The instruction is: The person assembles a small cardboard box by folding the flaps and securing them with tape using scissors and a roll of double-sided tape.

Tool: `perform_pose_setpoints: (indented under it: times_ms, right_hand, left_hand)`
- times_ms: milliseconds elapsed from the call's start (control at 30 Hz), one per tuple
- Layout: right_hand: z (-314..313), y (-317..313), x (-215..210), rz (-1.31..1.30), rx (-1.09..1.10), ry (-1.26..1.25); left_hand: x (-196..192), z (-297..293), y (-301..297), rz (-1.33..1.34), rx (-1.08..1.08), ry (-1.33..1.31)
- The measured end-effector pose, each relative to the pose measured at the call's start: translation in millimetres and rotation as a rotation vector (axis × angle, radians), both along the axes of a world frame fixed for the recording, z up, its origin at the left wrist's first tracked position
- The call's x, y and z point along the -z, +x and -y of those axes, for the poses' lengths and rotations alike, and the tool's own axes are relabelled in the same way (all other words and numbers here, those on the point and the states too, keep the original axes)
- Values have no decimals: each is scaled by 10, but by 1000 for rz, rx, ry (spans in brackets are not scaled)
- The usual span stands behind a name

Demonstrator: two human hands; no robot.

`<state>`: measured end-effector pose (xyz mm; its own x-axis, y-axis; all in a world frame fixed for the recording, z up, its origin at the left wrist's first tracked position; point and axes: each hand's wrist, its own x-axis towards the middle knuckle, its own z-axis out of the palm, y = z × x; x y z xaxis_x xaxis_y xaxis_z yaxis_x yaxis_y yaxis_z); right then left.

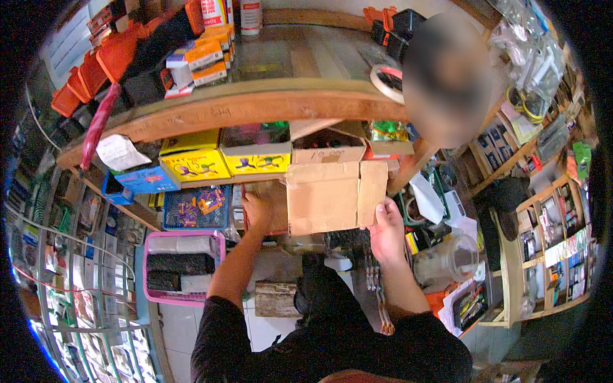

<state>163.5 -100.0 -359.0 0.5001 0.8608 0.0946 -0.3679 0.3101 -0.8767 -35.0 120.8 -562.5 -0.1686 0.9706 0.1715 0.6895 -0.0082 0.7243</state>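
Both hands are on a brown cardboard box (pixel 329 196) held up in front of the lower shelf. The right hand (pixel 385 231) grips the box's right lower edge, thumb on the front face and fingers behind. The left hand (pixel 257 210) reaches in at the box's left side; its fingers curl around or behind the edge there, though whether they truly clamp it or only steady it I cannot tell, since the box hides the fingertips.

The box appears to hang in the air between the hands, with its front flap (pixel 372 191) loose and drooping by the right hand. That is the first risk: if the flaps are unsealed, anything inside could slide out when the box tilts. The grip also looks shallow, on edges only, so a heavy box could slip downward.

Just above the hands sit an open carton (pixel 327 147) and yellow boxes (pixel 227 156), close enough that lifting or swinging the cardboard could knock them off the shelf. Left of and below the left hand, a pink basket (pixel 185 263) and a blue tray of small packets (pixel 195 207) stand near its elbow. A clear plastic jar (pixel 450 258) stands beside the right forearm; a backward pull could topple it.
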Motion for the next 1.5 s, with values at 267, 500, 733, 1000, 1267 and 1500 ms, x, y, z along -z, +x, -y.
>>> perform_pose_setpoints:
  times_ms: [267, 500, 733, 1000, 1267, 1500]
  right_hand:
    - [-77, -225, -522, -106, -112, 10]
    - [-299, -271, -1191, -179, -280, 64]
    - [-326, -46, -1849, 196, -75, -45]
    - [-334, -219, -2962, 974, 51, 415]
    - [-660, -654, -3232, 1237, 170, 636]
    - [-749, -790, -2973, 808, -187, 505]
  left_hand:
    - [-1793, 1076, -321, 963, 561, -175]
    - [-3279, 1240, -145, 1244, 529, 242]
    - [-4089, 1278, -313, 896, 433, 204]
    - [-4661, 1529, -375, 448, 381, 434]
    - [-4721, 1540, -492, 325, 457, 581]
    - [-4532, 1377, -731, 688, 381, 282]
